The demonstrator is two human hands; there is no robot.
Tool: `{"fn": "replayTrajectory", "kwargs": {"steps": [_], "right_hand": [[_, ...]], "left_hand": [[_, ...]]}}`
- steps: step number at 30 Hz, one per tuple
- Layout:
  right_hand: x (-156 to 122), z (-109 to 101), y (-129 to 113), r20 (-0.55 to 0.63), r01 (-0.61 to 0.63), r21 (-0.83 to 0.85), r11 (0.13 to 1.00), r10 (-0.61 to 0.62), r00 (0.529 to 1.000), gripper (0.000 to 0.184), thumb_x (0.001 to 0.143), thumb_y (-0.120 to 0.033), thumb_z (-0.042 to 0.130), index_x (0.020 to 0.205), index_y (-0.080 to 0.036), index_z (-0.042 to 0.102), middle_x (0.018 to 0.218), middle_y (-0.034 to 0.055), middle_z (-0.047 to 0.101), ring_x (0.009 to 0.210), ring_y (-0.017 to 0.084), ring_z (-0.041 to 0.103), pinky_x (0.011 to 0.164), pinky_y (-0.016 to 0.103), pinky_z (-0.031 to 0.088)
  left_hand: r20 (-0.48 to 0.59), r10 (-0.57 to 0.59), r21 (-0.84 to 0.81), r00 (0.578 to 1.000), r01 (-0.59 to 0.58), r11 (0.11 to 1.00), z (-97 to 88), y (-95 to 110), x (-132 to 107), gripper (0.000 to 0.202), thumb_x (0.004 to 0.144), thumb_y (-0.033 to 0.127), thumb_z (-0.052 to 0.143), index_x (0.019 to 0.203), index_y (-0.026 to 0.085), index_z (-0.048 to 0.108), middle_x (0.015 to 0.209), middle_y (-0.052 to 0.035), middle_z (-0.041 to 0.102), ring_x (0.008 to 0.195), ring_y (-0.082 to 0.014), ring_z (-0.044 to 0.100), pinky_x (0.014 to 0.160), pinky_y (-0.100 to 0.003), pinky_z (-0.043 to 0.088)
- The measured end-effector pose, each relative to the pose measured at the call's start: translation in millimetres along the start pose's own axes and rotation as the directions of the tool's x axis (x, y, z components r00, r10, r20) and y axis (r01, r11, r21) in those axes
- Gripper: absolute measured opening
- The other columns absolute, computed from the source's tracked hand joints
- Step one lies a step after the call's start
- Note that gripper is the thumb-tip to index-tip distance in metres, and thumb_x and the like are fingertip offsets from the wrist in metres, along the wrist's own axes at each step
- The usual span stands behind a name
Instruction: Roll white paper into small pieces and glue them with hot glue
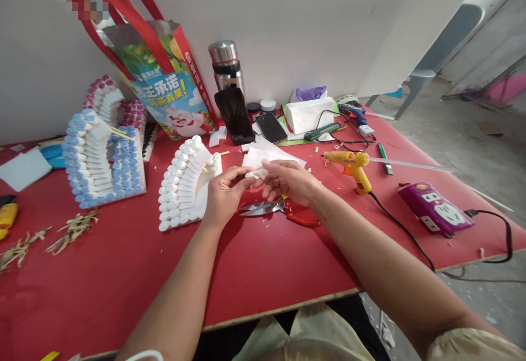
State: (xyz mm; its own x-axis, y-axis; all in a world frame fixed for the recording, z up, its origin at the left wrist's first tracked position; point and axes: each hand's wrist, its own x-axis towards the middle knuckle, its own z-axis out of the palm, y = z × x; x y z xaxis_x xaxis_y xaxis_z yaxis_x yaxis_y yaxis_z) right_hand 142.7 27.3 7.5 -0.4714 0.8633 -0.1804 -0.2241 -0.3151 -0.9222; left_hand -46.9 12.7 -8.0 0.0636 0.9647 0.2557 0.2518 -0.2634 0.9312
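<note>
My left hand [227,192] and my right hand [292,179] meet above the red table. Between their fingertips they pinch a small, rolled white piece [257,173] that looks like paper or tissue. Thin white sheets [269,152] lie just behind the fingers. Below my right hand are scissors [263,208] with red handles, blades pointing left and partly covered by the hand. Left of my left hand stands a curved white craft piece [181,183], built from rows of small rounded white rolls; the hand hides part of its right side.
A yellow glue gun [349,164] with a clear stick and a purple power strip [435,207] lie right, their cords crossing the red table [263,273]. Behind stand a phone [235,115], a steel flask [224,65] and a shopping bag [164,87]. A blue-and-white craft piece [102,161] sits left.
</note>
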Motion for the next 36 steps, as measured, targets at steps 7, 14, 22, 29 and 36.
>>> {"fn": "replayTrajectory", "kwargs": {"steps": [7, 14, 22, 29, 36], "right_hand": [[5, -10, 7, 0.02, -0.142, 0.284, 0.948, 0.142, 0.99, 0.016, 0.089, -0.022, 0.067, 0.095, -0.008, 0.07, 0.079, 0.0079, 0.071, 0.053, 0.007, 0.057, 0.047, 0.018, 0.051], [5, -10, 5, 0.055, -0.175, 0.377, 0.91, 0.167, 0.984, 0.012, 0.08, -0.012, 0.074, 0.091, -0.006, 0.073, 0.078, 0.0044, 0.066, 0.054, 0.003, 0.049, 0.047, 0.014, 0.046], [2, 0, 8, -0.164, 0.083, -0.119, 0.989, -0.102, 0.981, 0.026, 0.073, -0.031, 0.081, 0.089, -0.01, 0.076, 0.053, -0.0024, 0.058, 0.047, 0.009, 0.053, 0.051, 0.024, 0.046], [-2, 6, 10, -0.19, 0.135, -0.52, 0.843, -0.268, 0.944, 0.024, 0.085, -0.039, 0.066, 0.088, -0.016, 0.072, 0.053, -0.0024, 0.058, 0.045, 0.014, 0.058, 0.046, 0.026, 0.044], [-3, 7, 12, -0.242, 0.072, -0.605, 0.793, -0.269, 0.932, 0.024, 0.085, -0.042, 0.066, 0.078, -0.019, 0.065, 0.05, -0.0015, 0.059, 0.044, 0.015, 0.058, 0.045, 0.026, 0.044]], "left_hand": [[0.042, 0.234, 0.181, 0.971, -0.237, 0.954, 0.3, 5, 0, 0.014, 0.087, 0.025, 0.07, 0.098, 0.02, 0.076, 0.094, -0.0039, 0.073, 0.084, -0.0158, 0.067, 0.079, -0.027, 0.052], [0.082, 0.251, 0.179, 0.964, -0.262, 0.948, 2.2, 6, -1, 0.013, 0.088, 0.022, 0.068, 0.098, 0.021, 0.076, 0.098, -0.0052, 0.075, 0.088, -0.017, 0.068, 0.083, -0.03, 0.054], [0.02, 0.019, 0.045, 1.0, -0.02, 0.999, 5.0, 3, -1, 0.021, 0.083, 0.032, 0.074, 0.098, 0.02, 0.078, 0.093, -0.0047, 0.076, 0.081, -0.0174, 0.069, 0.078, -0.029, 0.055], [0.021, -0.113, -0.106, 0.993, 0.115, 0.988, 7.4, -3, -3, 0.026, 0.077, 0.035, 0.079, 0.097, 0.018, 0.078, 0.088, -0.0046, 0.077, 0.079, -0.0174, 0.069, 0.074, -0.027, 0.055], [0.037, -0.173, -0.159, 0.984, 0.177, 0.971, 8.0, 0, -5, 0.029, 0.076, 0.037, 0.078, 0.097, 0.017, 0.077, 0.092, -0.0067, 0.077, 0.084, -0.0197, 0.07, 0.079, -0.031, 0.055]]}}
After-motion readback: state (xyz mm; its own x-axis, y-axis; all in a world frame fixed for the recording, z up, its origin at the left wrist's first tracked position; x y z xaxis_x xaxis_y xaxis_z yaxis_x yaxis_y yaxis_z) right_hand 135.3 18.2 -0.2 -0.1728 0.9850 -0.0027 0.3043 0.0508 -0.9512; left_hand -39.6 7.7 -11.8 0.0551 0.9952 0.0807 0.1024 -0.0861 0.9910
